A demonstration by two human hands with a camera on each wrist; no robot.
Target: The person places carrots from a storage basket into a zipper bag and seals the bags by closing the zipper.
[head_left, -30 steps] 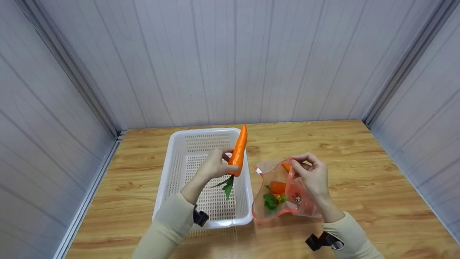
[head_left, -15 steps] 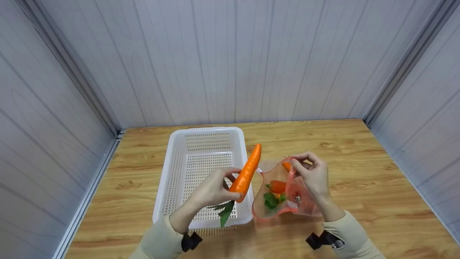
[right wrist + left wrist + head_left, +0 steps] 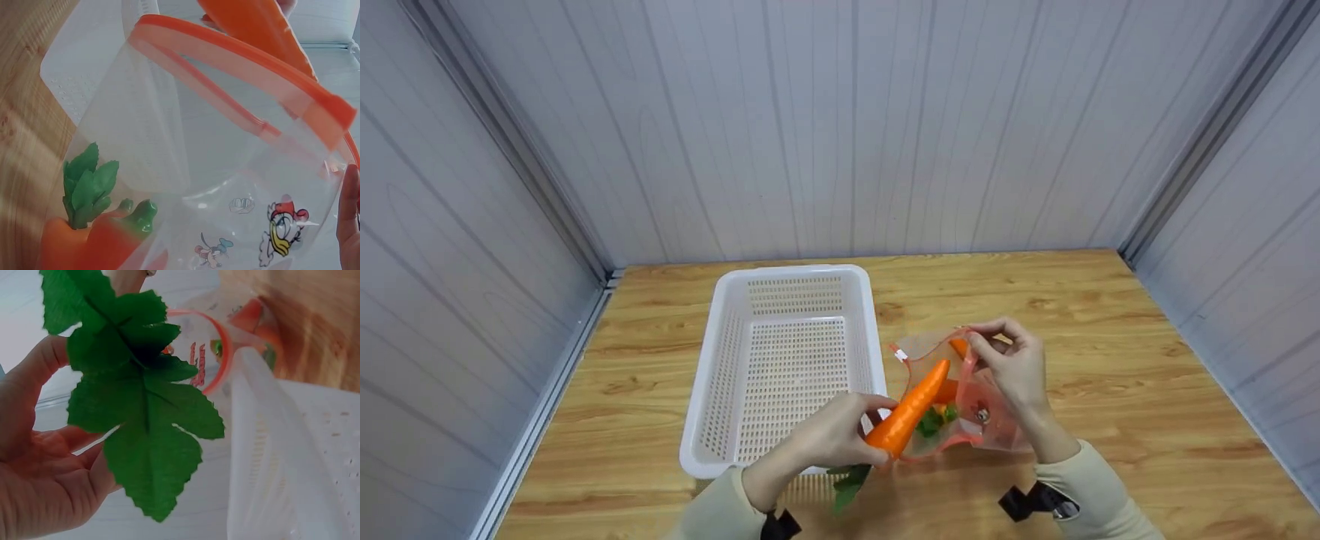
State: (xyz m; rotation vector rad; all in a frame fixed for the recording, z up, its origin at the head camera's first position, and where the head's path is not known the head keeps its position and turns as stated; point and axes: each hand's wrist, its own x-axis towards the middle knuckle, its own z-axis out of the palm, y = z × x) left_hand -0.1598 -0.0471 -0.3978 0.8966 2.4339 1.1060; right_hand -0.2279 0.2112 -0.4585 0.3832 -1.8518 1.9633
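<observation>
Left hand point(image 3: 829, 439), grip closed around the thick end of a toy carrot point(image 3: 910, 409); pointed tip angled up and right into the mouth of a clear zip bag point(image 3: 960, 405). Green fabric leaves point(image 3: 138, 396) of the carrot hanging below the palm, filling most of the left wrist view. Right hand point(image 3: 1012, 371), grip pinching the far edge of the orange zip rim point(image 3: 242, 64), holding the bag's mouth open. Bag resting on the wooden bench point(image 3: 1110, 360), just right of a white perforated basket point(image 3: 720, 390); near right corner of the basket close beside the held carrot, whether touching cannot be told. Inside the bag: further toy carrots with green tops point(image 3: 93, 225), lying low against the clear wall, partly behind the incoming carrot in the head view. Cartoon print point(image 3: 278, 228) on the bag's front wall. Pale panelled walls point(image 3: 840, 127) enclosing the bench on three sides. Beige sleeves point(image 3: 1099, 491) on both forearms.
</observation>
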